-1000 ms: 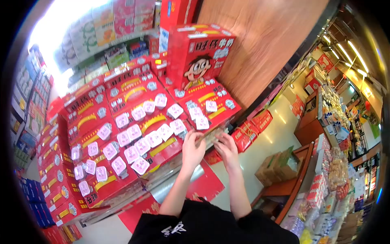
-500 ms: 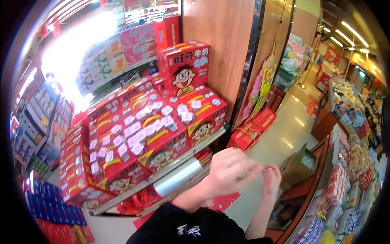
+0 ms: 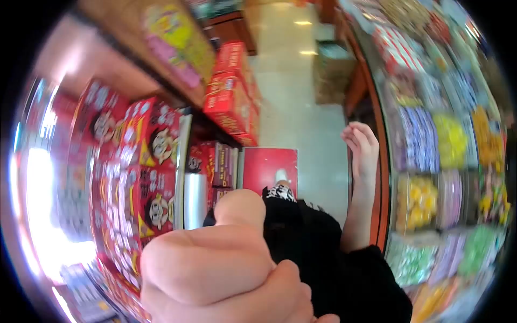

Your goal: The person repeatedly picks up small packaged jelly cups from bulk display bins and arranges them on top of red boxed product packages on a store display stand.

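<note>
My left hand [image 3: 221, 272] is very near the camera, large in the lower middle. Its fingers are curled into a fist, and whatever is inside them, if anything, is hidden. To the right, my right hand [image 3: 362, 141] hangs in the air beside the edge of the display counter. Its fingers are loosely bent and slightly apart, with nothing in them. Red milk cartons [image 3: 156, 140] with a cartoon face are stacked on the shelf left of my left hand, not visibly touched by it. A shiny silver roll [image 3: 195, 202] lies on the lower shelf.
Packaged goods in clear bags and boxes, such as yellow ones [image 3: 418, 202], fill the right counter. Red boxes [image 3: 231, 99] stand on the floor ahead along the left side. A cardboard box [image 3: 332, 75] sits against the counter. A red mat [image 3: 269, 164] lies in the aisle.
The view has swung down and to the right, toward the aisle and my body. My left hand has come up close to the camera. My right hand is now farther from my left.
</note>
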`<action>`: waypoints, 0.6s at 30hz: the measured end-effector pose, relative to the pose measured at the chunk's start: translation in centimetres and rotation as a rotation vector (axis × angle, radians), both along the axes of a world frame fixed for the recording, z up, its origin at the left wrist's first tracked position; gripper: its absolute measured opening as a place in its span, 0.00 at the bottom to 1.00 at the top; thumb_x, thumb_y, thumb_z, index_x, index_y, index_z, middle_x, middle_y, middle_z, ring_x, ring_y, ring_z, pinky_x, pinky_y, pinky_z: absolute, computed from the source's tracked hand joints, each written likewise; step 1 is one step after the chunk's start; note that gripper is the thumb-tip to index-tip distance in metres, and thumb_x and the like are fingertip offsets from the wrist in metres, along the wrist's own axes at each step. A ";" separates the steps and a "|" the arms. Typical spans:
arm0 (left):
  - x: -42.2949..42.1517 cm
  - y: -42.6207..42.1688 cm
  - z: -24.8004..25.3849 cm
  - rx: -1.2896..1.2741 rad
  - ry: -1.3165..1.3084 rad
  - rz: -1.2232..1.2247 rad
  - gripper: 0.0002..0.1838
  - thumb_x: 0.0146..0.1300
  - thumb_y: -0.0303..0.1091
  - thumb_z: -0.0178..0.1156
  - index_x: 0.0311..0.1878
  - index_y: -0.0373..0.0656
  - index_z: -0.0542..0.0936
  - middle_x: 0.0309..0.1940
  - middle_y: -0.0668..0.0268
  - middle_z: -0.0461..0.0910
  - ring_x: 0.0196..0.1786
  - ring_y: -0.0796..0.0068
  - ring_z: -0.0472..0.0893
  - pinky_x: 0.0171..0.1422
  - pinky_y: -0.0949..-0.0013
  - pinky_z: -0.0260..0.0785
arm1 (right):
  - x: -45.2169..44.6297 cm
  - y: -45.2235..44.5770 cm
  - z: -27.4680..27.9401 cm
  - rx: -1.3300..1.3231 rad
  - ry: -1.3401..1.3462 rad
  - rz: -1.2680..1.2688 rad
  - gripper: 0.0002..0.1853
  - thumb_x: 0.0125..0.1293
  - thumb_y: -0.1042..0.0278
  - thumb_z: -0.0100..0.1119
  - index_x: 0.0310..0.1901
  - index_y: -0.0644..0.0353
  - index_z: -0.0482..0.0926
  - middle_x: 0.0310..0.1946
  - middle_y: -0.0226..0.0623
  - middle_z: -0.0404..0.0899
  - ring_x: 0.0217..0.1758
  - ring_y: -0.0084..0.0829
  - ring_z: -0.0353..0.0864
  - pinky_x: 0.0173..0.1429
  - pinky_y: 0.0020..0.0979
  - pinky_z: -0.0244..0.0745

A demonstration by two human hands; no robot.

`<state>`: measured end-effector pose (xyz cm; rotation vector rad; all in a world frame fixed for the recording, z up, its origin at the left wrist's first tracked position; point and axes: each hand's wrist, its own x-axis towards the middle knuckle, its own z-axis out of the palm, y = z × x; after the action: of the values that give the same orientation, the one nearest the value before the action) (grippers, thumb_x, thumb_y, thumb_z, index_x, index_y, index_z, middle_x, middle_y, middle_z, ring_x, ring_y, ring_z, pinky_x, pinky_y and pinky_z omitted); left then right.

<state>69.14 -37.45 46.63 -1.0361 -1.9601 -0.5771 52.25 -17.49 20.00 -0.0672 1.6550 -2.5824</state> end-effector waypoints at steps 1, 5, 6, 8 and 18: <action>-1.3 0.4 0.3 -0.064 -0.058 -0.108 0.28 0.64 0.61 0.56 0.33 0.41 0.74 0.27 0.66 0.75 0.30 0.70 0.75 0.30 0.68 0.69 | 0.1 1.4 -0.2 0.002 0.003 -0.048 0.10 0.70 0.71 0.53 0.48 0.65 0.77 0.39 0.38 0.81 0.44 0.30 0.81 0.56 0.33 0.76; -7.1 3.4 1.4 -0.255 -0.215 -0.509 0.23 0.64 0.56 0.57 0.34 0.42 0.74 0.27 0.67 0.75 0.29 0.72 0.75 0.31 0.68 0.70 | 1.2 7.2 -0.8 0.033 -0.006 -0.248 0.09 0.69 0.70 0.54 0.46 0.64 0.78 0.39 0.37 0.81 0.44 0.27 0.81 0.52 0.28 0.76; -8.2 5.3 -0.1 -0.157 -0.168 -0.545 0.20 0.62 0.52 0.60 0.35 0.43 0.74 0.27 0.67 0.74 0.29 0.72 0.75 0.31 0.68 0.69 | 1.6 8.5 -1.0 0.026 -0.023 -0.293 0.09 0.69 0.71 0.54 0.47 0.64 0.78 0.39 0.37 0.81 0.44 0.27 0.81 0.52 0.28 0.76; -10.2 8.9 -3.1 0.056 -0.057 -0.572 0.12 0.55 0.39 0.67 0.34 0.45 0.75 0.23 0.71 0.72 0.25 0.74 0.75 0.28 0.70 0.64 | 2.2 11.3 -1.9 0.023 -0.033 -0.376 0.09 0.69 0.71 0.55 0.47 0.64 0.78 0.39 0.37 0.81 0.44 0.26 0.81 0.52 0.27 0.77; -18.4 34.4 -15.3 -0.102 -0.659 -1.165 0.17 0.54 0.24 0.68 0.15 0.36 0.72 0.11 0.63 0.67 0.14 0.72 0.67 0.20 0.67 0.56 | 7.9 26.7 1.4 0.109 -0.089 -1.005 0.08 0.69 0.73 0.54 0.45 0.65 0.78 0.38 0.35 0.81 0.45 0.25 0.80 0.54 0.29 0.76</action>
<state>50.71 -3.07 31.33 -2.2604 -1.7131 -1.6029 60.14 9.24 21.35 1.1427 2.1551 -2.9831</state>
